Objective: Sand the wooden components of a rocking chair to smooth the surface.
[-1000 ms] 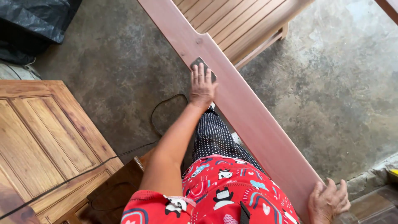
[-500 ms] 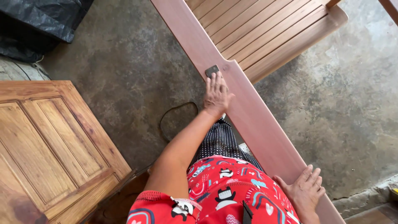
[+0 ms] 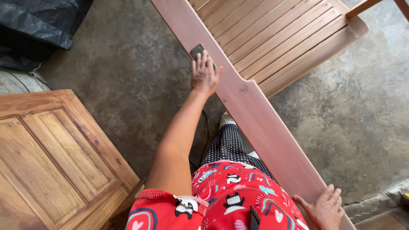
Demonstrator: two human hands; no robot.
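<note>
A person is pressing a dark sanding pad (image 3: 198, 52) onto a long reddish wooden rail (image 3: 255, 115)

The left hand (image 3: 204, 74) is lying flat on the pad with its fingers stretched out and close together, pinching nothing, and the pad is sitting on the upper part of the rail, just beside the slatted wooden panel (image 3: 277, 38) that is joining the rail on its far side. The right hand (image 3: 324, 208) is resting open on the near end of the rail, fingers slightly spread. A panelled wooden door (image 3: 51, 157) is lying on the concrete floor (image 3: 128, 85) well apart to the left, and a black plastic sheet (image 3: 38, 25) is lying in the upper left corner
</note>
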